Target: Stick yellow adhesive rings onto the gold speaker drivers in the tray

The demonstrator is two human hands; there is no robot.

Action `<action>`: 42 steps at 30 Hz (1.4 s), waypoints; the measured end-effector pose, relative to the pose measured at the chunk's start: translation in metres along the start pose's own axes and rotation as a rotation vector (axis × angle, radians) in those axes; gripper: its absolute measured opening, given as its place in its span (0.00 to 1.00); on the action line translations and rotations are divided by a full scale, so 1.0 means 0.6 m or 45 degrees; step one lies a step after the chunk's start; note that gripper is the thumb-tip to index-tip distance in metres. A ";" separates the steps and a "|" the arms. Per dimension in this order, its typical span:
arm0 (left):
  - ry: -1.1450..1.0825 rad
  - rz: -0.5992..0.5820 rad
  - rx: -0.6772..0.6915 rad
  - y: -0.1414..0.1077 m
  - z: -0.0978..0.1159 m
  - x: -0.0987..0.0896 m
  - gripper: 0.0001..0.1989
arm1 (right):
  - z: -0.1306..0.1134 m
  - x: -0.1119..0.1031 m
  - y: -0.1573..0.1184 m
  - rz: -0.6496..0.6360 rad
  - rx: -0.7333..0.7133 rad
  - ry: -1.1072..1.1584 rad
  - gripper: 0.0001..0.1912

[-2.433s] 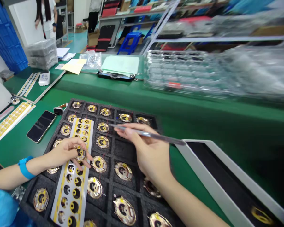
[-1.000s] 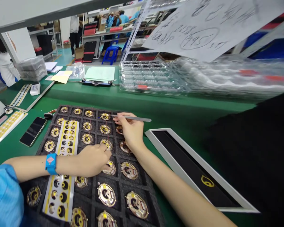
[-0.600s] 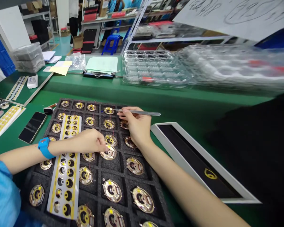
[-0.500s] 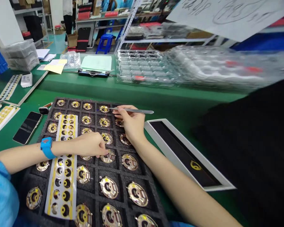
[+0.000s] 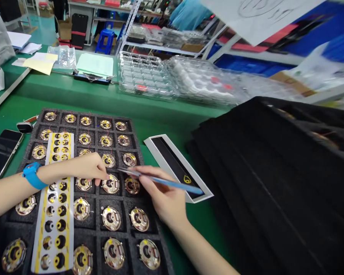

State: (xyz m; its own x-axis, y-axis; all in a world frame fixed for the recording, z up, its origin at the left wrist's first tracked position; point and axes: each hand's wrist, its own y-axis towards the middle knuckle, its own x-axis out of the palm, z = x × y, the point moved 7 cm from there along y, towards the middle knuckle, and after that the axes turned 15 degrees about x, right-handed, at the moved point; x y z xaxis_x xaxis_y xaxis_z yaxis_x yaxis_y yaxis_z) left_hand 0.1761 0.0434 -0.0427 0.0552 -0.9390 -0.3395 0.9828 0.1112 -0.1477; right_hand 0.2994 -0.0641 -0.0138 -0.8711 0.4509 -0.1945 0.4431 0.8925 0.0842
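A black foam tray [image 5: 124, 199] holds several round gold-coloured watch movements [image 5: 111, 218], one per compartment. My left hand [image 5: 87, 167], fingers curled closed, hangs over the tray. Its fingertips are by a movement [image 5: 111, 184] in a middle compartment, and whatever they may pinch is hidden. A pair of tweezers [image 5: 172, 183] is in my closed right hand [image 5: 169, 200], over the tray's right side. The tweezer tips point left, just above that same movement. Under my left forearm, a sheet of yellow-and-black ring stickers [image 5: 55, 210] lies across the tray.
Right of the tray lies a narrow white box [image 5: 172, 160] with a black inside. Big black foam trays [image 5: 260, 183] are stacked at the right. A phone [image 5: 4, 152] and a watch [image 5: 25, 126] lie left. Clear plastic trays [image 5: 146, 76] and a clipboard [image 5: 93, 76] stand behind.
My right hand has come down the tray toward me with the tweezers, from an upper compartment to a middle one. My left hand stays by its movement. The view has swung right.
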 end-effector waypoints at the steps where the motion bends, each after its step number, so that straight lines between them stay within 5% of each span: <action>1: -0.033 -0.004 0.002 0.000 0.000 0.000 0.14 | -0.008 0.002 -0.014 -0.034 -0.040 -0.038 0.07; 12: -0.170 -0.005 -0.061 0.001 -0.003 0.002 0.13 | -0.039 0.037 -0.055 -0.314 -0.443 -0.333 0.21; 25: -0.109 -0.055 -0.039 0.000 -0.004 0.003 0.14 | -0.045 0.047 -0.059 -0.401 -0.546 -0.371 0.25; 32: -0.131 -0.084 -0.035 0.000 0.000 0.005 0.15 | -0.050 0.029 -0.074 -0.193 -0.672 -0.440 0.27; 38: 0.154 -0.093 -0.061 -0.001 0.008 0.004 0.14 | -0.021 -0.006 -0.053 0.161 -0.245 -0.234 0.20; 42: 0.328 -0.042 -0.017 0.001 0.011 0.012 0.15 | 0.009 -0.012 -0.041 0.239 0.004 -0.219 0.13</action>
State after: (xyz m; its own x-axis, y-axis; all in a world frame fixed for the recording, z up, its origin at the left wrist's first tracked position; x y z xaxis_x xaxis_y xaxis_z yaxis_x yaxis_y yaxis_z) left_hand 0.1781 0.0344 -0.0391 -0.0252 -0.8284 -0.5596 0.9808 0.0879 -0.1743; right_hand 0.2961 -0.0892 -0.0199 -0.7249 0.5994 -0.3395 0.5944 0.7933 0.1317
